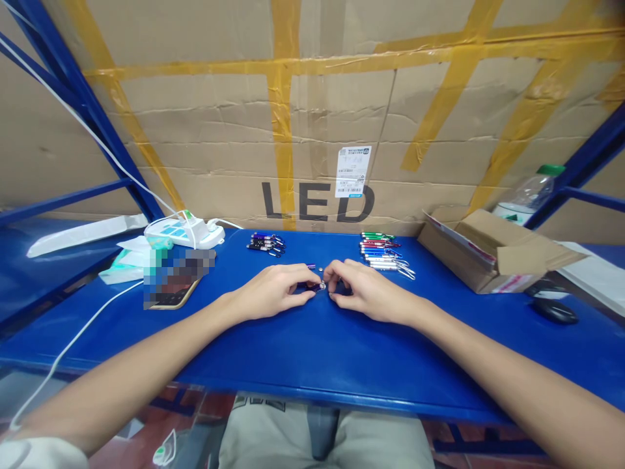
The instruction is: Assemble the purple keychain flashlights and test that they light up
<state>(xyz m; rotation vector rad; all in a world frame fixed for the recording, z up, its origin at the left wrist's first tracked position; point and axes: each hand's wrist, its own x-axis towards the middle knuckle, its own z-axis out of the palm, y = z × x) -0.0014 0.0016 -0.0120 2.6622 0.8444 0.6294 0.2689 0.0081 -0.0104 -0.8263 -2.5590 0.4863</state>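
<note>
My left hand point(273, 290) is closed in a pinch over the blue table point(342, 365). A small dark tube with a shiny end point(314, 285), like a keychain flashlight, pokes out between its thumb and fingers. Close by on the right, my right hand point(364, 290) has its fingers curled and pinched beside that shiny end; what they hold, if anything, is hidden. Just behind the fingertips lies a small silver piece point(321, 269), with part of a purplish tube point(311, 266) beside it.
Keychain flashlights with clips lie in a dark group point(266, 243) at back left and a coloured group point(381, 251) at back right. A phone point(178, 286) and power strip point(209, 234) are left. An open carton point(478, 254) and black mouse point(554, 311) are right.
</note>
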